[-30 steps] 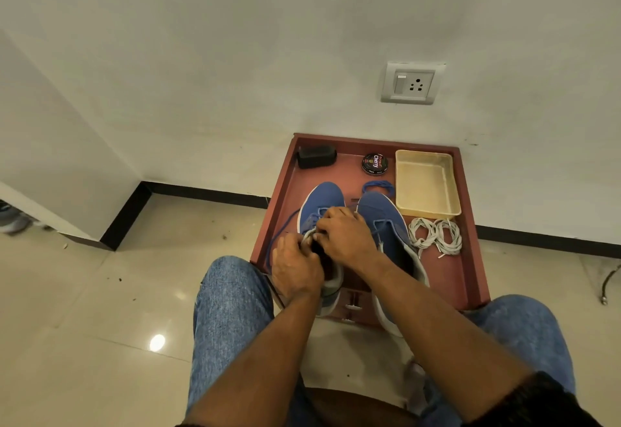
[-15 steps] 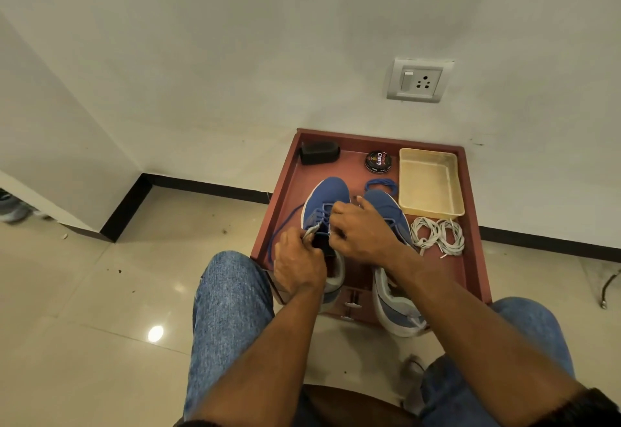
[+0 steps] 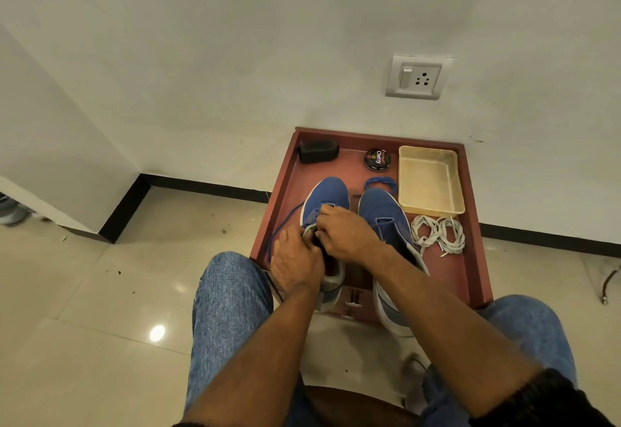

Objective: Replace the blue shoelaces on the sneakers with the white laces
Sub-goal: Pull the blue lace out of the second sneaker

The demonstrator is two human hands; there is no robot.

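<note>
Presently both hands work at the left sneaker (image 3: pixel 331 193) in the red-brown tray (image 3: pixel 470 258) on the floor. Left hand (image 3: pixel 295 263): fingers curled, gripping the grey collar and tongue area of that sneaker; exactly what the fingertips pinch is hidden. Right hand (image 3: pixel 346 233): fingers bent inward over the lace area just ahead of the left hand, knuckles up, apparently pinching at the lacing; the grasped piece cannot be made out. The two hands touch or nearly touch above the shoe's opening.

Blue shoelace (image 3: pixel 280 225): one loose strand runs out to the left of the left hand, curving over the tray's left rim. Left sneaker: blue upper, grey collar, white sole, toe pointing away from the hands. Right sneaker (image 3: pixel 383 211): just right of the right hand, partly under the right forearm. A coiled blue lace (image 3: pixel 379 183) lies beyond its toe.

White laces (image 3: pixel 438 235): two loose coils on the tray floor, right of the right hand, past the right sneaker. Beyond them, a cream plastic tray (image 3: pixel 430 181). A polish tin (image 3: pixel 377 159) and a black object (image 3: pixel 317 151) sit at the far end.
</note>
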